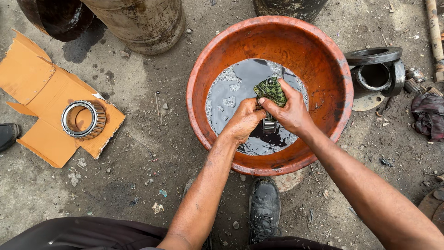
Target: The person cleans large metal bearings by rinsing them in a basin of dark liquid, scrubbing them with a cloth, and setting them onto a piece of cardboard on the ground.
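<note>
An orange plastic basin stands on the ground, holding a pool of dark, foamy liquid. Both my hands are over it. My left hand grips a small ribbed metal part just above the liquid. My right hand presses a wet green patterned rag against that part. Most of the part is hidden by my fingers.
A large tapered roller bearing lies on flattened orange cardboard at left. Dark metal rings and fittings sit right of the basin, with a dark cloth beyond. Rusty pipes lie at the top. My black shoe is below the basin.
</note>
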